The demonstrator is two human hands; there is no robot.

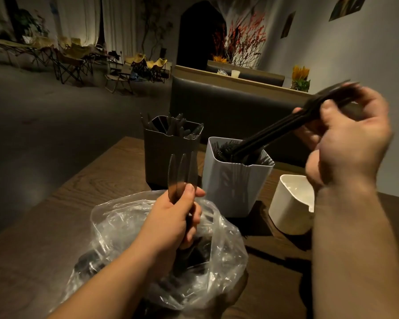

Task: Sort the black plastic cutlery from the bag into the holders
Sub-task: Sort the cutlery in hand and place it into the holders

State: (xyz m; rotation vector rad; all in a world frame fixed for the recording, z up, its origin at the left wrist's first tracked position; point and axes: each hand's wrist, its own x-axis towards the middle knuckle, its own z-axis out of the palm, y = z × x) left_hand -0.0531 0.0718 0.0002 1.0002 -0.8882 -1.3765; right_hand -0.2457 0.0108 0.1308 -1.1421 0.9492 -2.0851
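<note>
Fingers [195, 217] of left hand [168, 219] hide knives' [182, 168] handles.

Right hand [346, 139]: motion-blurred, up right of the bag [226, 268]. Cutlery [189, 256] inside the bag: dim, type unreadable. White holder [288, 203], right of the bag: partly behind forearm [346, 238]

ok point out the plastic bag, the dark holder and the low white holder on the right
plastic bag [226, 261], head view, its crinkled right side
dark holder [157, 155], head view, its front wall
low white holder [286, 212], head view, its outer wall
</note>
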